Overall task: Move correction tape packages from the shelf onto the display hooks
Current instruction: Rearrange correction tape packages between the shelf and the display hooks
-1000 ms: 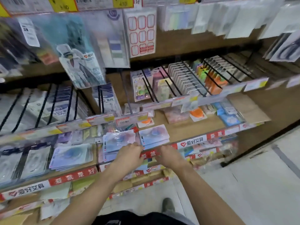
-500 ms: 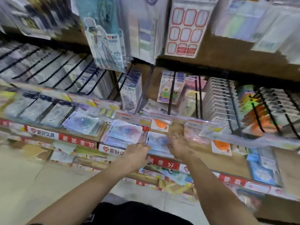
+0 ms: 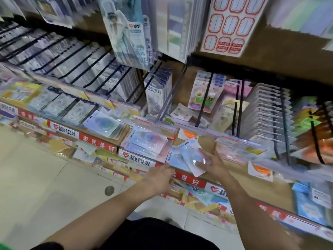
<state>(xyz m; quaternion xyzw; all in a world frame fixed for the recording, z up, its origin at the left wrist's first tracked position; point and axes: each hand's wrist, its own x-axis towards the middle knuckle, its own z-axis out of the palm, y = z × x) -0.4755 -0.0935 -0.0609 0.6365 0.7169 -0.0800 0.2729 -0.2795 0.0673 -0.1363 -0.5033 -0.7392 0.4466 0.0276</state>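
Note:
Correction tape packages, pale blue cards with clear blisters, lie in stacks on the wooden shelf point(image 3: 252, 184). My right hand point(image 3: 213, 164) grips the tilted top package point(image 3: 189, 156) of the stack at the shelf's front edge. My left hand point(image 3: 161, 175) rests at the red shelf label strip just left of that stack, fingers curled; whether it touches the stack's lower edge is unclear. Another stack point(image 3: 146, 142) sits to the left, and a third point(image 3: 105, 123) further left. Black display hooks point(image 3: 204, 101) jut out above the shelf, most of them full.
Hanging stationery packs crowd the upper hooks, including a red-bordered label sheet point(image 3: 228, 24) and grey cards point(image 3: 266, 112) on the right. A clear price rail point(image 3: 234, 138) runs just above the stacks. Orange-printed packs point(image 3: 260, 171) lie on the shelf. Pale floor tiles lie at the lower left.
The view swung left and closer to the shelf. My right hand moved onto the front stack and lifted its top package at an angle. My left hand slid down to the label strip.

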